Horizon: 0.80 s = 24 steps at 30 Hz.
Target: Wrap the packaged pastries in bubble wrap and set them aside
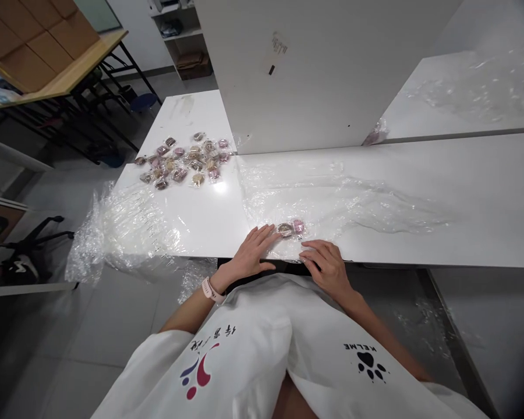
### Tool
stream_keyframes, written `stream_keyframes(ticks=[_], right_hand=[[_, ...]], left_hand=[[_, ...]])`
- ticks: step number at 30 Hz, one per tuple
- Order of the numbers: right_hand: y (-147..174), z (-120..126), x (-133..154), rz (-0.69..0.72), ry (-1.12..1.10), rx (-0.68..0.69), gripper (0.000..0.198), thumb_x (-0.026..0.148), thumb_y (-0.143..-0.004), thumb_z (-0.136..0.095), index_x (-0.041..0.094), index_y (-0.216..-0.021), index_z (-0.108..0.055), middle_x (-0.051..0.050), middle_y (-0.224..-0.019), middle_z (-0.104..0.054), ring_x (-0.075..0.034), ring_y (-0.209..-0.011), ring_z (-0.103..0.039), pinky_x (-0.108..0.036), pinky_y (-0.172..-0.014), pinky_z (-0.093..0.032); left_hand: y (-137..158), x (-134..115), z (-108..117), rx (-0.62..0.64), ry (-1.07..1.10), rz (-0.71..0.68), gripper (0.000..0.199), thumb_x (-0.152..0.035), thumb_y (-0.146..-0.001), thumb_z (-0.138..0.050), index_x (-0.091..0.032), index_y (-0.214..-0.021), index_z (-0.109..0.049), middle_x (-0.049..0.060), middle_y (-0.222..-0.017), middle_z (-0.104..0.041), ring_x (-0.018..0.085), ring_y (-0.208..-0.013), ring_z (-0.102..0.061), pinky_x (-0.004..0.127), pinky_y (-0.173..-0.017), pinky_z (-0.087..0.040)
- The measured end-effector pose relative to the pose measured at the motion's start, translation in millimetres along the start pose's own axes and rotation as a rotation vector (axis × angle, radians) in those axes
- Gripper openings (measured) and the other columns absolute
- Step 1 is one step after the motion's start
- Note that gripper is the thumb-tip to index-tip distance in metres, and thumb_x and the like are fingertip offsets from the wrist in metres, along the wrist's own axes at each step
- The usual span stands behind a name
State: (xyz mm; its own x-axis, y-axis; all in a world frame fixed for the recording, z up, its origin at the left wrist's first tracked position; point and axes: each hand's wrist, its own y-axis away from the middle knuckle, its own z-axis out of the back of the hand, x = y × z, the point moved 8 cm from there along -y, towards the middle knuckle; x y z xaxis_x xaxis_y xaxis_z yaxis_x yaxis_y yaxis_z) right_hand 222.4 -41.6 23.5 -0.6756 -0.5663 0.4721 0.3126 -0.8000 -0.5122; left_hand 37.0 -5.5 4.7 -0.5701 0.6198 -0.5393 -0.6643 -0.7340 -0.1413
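Note:
A large sheet of clear bubble wrap (375, 203) lies spread over the white table before me. Near the table's front edge, two small clear-wrapped packets sit side by side on it: a brown one (284, 230) and a pink one (298, 226). My left hand (257, 250) rests flat on the plastic, its fingers stretched out and their tips beside the brown packet. On the right, just below the pink packet, my right hand (327, 265) has loosely bent fingers, thumb apart from them. Its fingertips are at the plastic; no held object is visible.
Several wrapped brown, pink and yellowish packets (187, 160) are scattered at the table's far left. A bundle of clear plastic (131, 227) hangs over the left edge. An upright white panel (314, 75) stands behind the work area. A blue stool (143, 103) is beyond.

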Motion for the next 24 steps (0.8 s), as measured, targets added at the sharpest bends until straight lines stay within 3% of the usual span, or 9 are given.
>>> stream_keyframes(ticks=[4, 9, 11, 13, 15, 18, 20, 22, 24], right_hand=[[-48.9, 2.8, -13.1, -0.026, -0.117, 0.111, 0.014, 0.028, -0.097, -0.055, 0.023, -0.089, -0.065, -0.007, -0.122, -0.068, -0.026, -0.125, -0.053, -0.045, -0.102, -0.041], [-104.2, -24.6, -61.1, -0.249, -0.295, 0.339, 0.029, 0.044, -0.095, -0.052, 0.021, -0.080, -0.064, -0.007, -0.106, -0.071, -0.022, -0.097, -0.064, -0.035, -0.080, -0.048], [-113.1, -42.2, -79.9, -0.363, -0.283, 0.417, 0.029, 0.046, -0.088, -0.058, 0.021, -0.075, -0.064, -0.005, -0.091, -0.070, -0.018, -0.079, -0.062, -0.030, -0.068, -0.046], [-117.9, -55.0, -92.0, -0.416, -0.228, 0.433, 0.026, 0.044, -0.081, -0.065, 0.020, -0.071, -0.063, -0.003, -0.082, -0.068, -0.015, -0.070, -0.058, -0.028, -0.062, -0.042], [-120.4, -62.2, -97.2, -0.427, -0.202, 0.413, 0.022, 0.041, -0.078, -0.067, 0.020, -0.073, -0.064, -0.002, -0.082, -0.068, -0.015, -0.070, -0.058, -0.027, -0.061, -0.040], [-120.4, -60.4, -95.0, -0.394, -0.195, 0.383, 0.016, 0.036, -0.080, -0.066, 0.020, -0.086, -0.067, -0.003, -0.089, -0.069, -0.016, -0.074, -0.059, -0.028, -0.065, -0.044], [-119.1, -43.3, -90.6, -0.350, -0.096, 0.277, 0.017, 0.031, -0.088, -0.058, 0.020, -0.095, -0.068, -0.006, -0.098, -0.070, -0.020, -0.083, -0.061, -0.032, -0.072, -0.046], [-113.3, -21.6, -80.4, -0.264, 0.004, 0.153, 0.025, 0.031, -0.095, -0.048, 0.019, -0.103, -0.069, -0.010, -0.106, -0.069, -0.024, -0.097, -0.061, -0.038, -0.082, -0.047], [-101.2, -12.7, -65.8, -0.137, -0.015, 0.157, 0.031, 0.037, -0.098, -0.047, 0.021, -0.113, -0.068, -0.010, -0.115, -0.069, -0.027, -0.109, -0.058, -0.041, -0.091, -0.046]], left_hand=[[1.0, 3.2, 15.9, -0.269, 0.135, 0.088, 0.023, -0.042, -0.095, -0.059, -0.024, -0.109, -0.063, 0.010, -0.131, -0.065, 0.024, -0.128, -0.055, 0.048, -0.110, -0.043], [-29.6, 33.4, 28.7, -0.289, 0.218, 0.452, 0.020, -0.034, -0.094, -0.054, -0.022, -0.079, -0.059, 0.000, -0.078, -0.068, 0.017, -0.076, -0.063, 0.032, -0.073, -0.051], [-36.1, 44.2, 32.9, -0.280, 0.111, 0.589, 0.014, -0.029, -0.091, -0.056, -0.022, -0.079, -0.058, 0.000, -0.072, -0.064, 0.017, -0.070, -0.061, 0.032, -0.066, -0.049], [-42.0, 39.1, 41.4, -0.357, -0.051, 0.553, 0.005, -0.019, -0.088, -0.056, -0.021, -0.089, -0.060, 0.005, -0.089, -0.068, 0.022, -0.086, -0.063, 0.036, -0.074, -0.050], [-49.3, 18.8, 41.9, -0.414, -0.153, 0.348, 0.024, -0.011, -0.087, -0.052, -0.021, -0.107, -0.060, 0.011, -0.114, -0.066, 0.026, -0.109, -0.060, 0.042, -0.089, -0.050], [-58.1, -7.0, 15.4, -0.245, -0.128, 0.046, 0.040, -0.014, -0.089, -0.051, -0.021, -0.128, -0.051, 0.013, -0.135, -0.058, 0.026, -0.127, -0.053, 0.046, -0.103, -0.046], [-60.4, -4.6, -0.3, -0.146, -0.090, 0.027, 0.042, -0.016, -0.090, -0.051, -0.020, -0.132, -0.048, 0.013, -0.137, -0.057, 0.026, -0.126, -0.054, 0.046, -0.102, -0.047], [-62.2, 8.9, -4.1, -0.147, -0.044, 0.103, 0.035, -0.015, -0.093, -0.047, -0.019, -0.127, -0.051, 0.012, -0.129, -0.062, 0.024, -0.118, -0.058, 0.044, -0.097, -0.049], [-64.4, 22.4, -0.2, -0.175, 0.017, 0.176, 0.026, -0.017, -0.095, -0.047, -0.019, -0.120, -0.055, 0.010, -0.117, -0.068, 0.022, -0.107, -0.062, 0.040, -0.092, -0.051]])
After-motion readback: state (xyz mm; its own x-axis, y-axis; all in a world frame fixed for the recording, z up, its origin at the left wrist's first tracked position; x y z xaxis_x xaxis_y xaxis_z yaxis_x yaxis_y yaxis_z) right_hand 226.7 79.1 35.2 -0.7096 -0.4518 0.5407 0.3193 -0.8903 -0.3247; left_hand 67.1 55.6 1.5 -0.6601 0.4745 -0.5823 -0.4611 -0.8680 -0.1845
